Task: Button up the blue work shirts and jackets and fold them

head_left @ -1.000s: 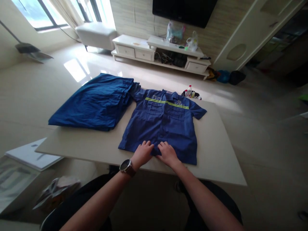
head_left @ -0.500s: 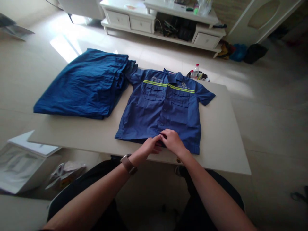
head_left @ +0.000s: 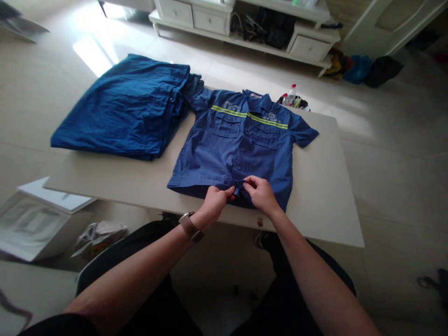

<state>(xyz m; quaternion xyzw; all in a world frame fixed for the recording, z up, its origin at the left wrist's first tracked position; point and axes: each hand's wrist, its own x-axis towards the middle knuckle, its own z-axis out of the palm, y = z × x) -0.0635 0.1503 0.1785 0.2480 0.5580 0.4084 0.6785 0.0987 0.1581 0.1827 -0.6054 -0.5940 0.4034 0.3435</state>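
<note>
A dark blue short-sleeved work shirt point(head_left: 213, 158) lies front up on the white table, its collar pointing away from me. A yellow reflective stripe crosses the chest above two flap pockets, and buttons run down the front. My left hand point(head_left: 217, 201) pinches the bottom hem just left of the button line. On the other side of the opening, my right hand point(head_left: 261, 192) grips the hem between thumb and fingers. The hem is lifted a little between the hands, and the two front edges are slightly apart there. A watch point(head_left: 191, 227) is on my left wrist.
Folded blue garments point(head_left: 119, 109) are piled on the table point(head_left: 327, 186), left of the shirt. Bottles with red caps point(head_left: 291, 93) stand past the far edge. A white box point(head_left: 52, 219) is at lower left. A low white cabinet point(head_left: 210, 21) stands across the floor.
My hands, close together before, have moved apart, pulling the shirt's front edges apart at the hem and raising the hem slightly. The view has tilted down a little.
</note>
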